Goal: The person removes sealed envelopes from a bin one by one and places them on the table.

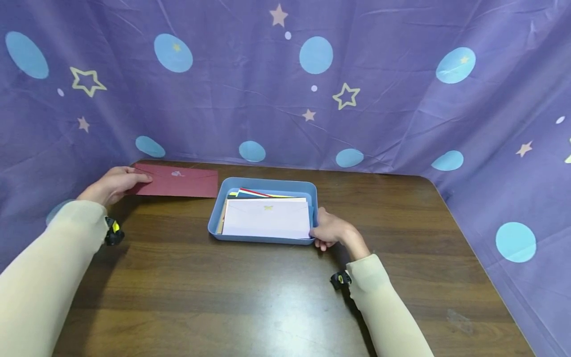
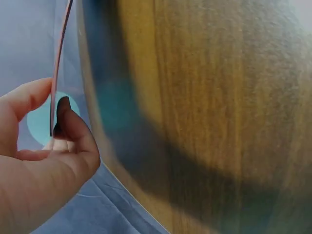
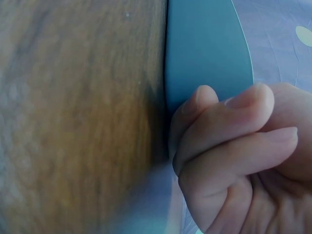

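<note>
At the back left, my left hand [image 1: 117, 184] pinches the left end of a dark red envelope [image 1: 187, 182] between thumb and fingers. The left wrist view shows this envelope [image 2: 59, 63] edge-on. A small pale mark sits near its top edge. My right hand [image 1: 331, 229] grips the near right corner of a blue tray [image 1: 263, 240], thumb at the rim and curled fingers outside. In the tray, a white envelope [image 1: 263, 220] with a small gold mark lies on top of several others in red, yellow, dark and tan, mostly hidden beneath it.
The tray stands on a brown wooden table [image 1: 214, 297]. A purple curtain [image 1: 285, 129] with stars and blue dots hangs along the table's back and sides. Clear tape [image 1: 459, 321] is stuck near the right edge.
</note>
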`<control>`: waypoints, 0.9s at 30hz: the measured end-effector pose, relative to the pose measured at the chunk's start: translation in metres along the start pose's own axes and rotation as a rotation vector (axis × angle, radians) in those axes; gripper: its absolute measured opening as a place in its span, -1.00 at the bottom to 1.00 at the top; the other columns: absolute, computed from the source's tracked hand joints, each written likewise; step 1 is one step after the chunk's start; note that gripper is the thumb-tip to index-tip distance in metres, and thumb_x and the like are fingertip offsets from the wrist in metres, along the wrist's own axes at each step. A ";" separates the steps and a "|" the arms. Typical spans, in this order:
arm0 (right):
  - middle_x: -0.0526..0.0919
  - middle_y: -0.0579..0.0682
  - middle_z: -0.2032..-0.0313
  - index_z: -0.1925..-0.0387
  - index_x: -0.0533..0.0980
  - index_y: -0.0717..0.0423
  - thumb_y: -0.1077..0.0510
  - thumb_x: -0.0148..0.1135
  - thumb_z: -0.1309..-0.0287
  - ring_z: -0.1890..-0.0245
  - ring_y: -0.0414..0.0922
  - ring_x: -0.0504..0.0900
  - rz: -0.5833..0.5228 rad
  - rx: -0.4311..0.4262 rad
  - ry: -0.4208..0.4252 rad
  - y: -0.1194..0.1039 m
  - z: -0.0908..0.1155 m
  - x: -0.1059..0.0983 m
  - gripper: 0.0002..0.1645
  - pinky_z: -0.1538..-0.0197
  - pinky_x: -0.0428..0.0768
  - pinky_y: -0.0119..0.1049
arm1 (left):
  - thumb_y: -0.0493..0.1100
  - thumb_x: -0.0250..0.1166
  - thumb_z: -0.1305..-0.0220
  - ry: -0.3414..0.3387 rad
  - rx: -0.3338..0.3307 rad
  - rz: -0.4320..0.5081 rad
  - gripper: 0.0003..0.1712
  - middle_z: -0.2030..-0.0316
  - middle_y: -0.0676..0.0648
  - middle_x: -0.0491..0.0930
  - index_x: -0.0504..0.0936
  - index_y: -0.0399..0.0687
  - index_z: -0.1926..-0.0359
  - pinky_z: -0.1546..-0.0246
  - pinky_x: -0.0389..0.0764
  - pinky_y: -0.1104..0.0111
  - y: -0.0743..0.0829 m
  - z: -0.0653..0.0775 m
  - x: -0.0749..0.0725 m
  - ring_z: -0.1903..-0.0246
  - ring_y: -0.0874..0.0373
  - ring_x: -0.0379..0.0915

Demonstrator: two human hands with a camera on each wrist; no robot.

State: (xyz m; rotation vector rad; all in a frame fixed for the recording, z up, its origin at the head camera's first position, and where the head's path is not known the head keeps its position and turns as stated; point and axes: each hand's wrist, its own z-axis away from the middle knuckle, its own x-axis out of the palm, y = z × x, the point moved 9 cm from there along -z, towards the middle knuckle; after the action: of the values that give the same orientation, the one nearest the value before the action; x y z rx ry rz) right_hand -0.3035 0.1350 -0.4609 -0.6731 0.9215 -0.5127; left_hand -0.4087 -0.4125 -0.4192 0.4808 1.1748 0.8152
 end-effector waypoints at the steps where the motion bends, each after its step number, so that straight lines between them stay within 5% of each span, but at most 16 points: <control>1: 0.59 0.06 0.58 -0.27 0.13 0.41 0.32 0.15 -0.42 0.73 -0.19 0.51 0.000 -0.002 -0.001 0.000 0.000 0.000 -0.45 0.62 0.49 -0.39 | 0.13 0.23 -0.52 -0.016 -0.006 -0.024 -0.08 -0.41 -0.51 0.29 0.14 -0.46 -0.53 -0.43 0.39 -0.14 -0.001 0.000 0.002 -0.40 -0.33 0.30; 4: 0.58 0.05 0.59 -0.28 0.12 0.41 0.32 0.14 -0.40 0.72 -0.19 0.51 -0.005 0.001 -0.001 0.000 -0.001 -0.001 -0.42 0.62 0.50 -0.38 | 0.09 0.20 -0.54 -0.032 -0.017 -0.077 0.15 -0.58 -0.60 -0.30 -0.32 -0.59 -0.58 -0.53 0.03 -0.32 -0.002 0.000 0.007 -0.57 -0.52 -0.27; 14: 0.59 0.05 0.59 -0.27 0.13 0.40 0.31 0.17 -0.40 0.72 -0.20 0.51 -0.002 0.011 -0.002 0.001 -0.001 0.001 -0.43 0.61 0.52 -0.38 | -0.14 0.18 -0.51 0.203 0.050 -0.282 -0.20 -0.32 -0.73 0.16 0.11 -0.72 -0.43 -0.42 0.24 -0.29 0.008 0.009 0.011 -0.32 -0.59 0.14; 20: 0.60 0.05 0.59 -0.27 0.14 0.41 0.30 0.17 -0.40 0.74 -0.19 0.52 0.022 0.011 0.007 0.001 -0.001 0.000 -0.43 0.61 0.52 -0.38 | -0.11 0.16 -0.54 0.265 0.060 -0.415 -0.19 -0.29 -0.79 0.05 0.11 -0.76 -0.41 -0.39 0.21 -0.34 0.007 0.002 0.015 -0.30 -0.71 0.06; 27: 0.60 0.05 0.58 -0.27 0.15 0.38 0.28 0.20 -0.41 0.74 -0.18 0.52 0.024 0.020 0.011 0.002 -0.001 -0.001 -0.42 0.62 0.50 -0.38 | -0.06 0.04 -0.61 0.299 -0.002 -0.398 -0.29 -0.39 -0.72 -0.10 0.12 -0.48 -0.50 -0.31 0.08 -0.49 -0.006 -0.016 0.014 -0.34 -0.78 -0.16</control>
State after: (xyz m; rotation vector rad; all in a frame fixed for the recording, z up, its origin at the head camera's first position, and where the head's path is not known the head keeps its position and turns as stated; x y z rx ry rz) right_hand -0.3046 0.1369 -0.4624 -0.6408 0.9322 -0.5040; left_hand -0.4198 -0.4070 -0.4371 0.1135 1.4857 0.5521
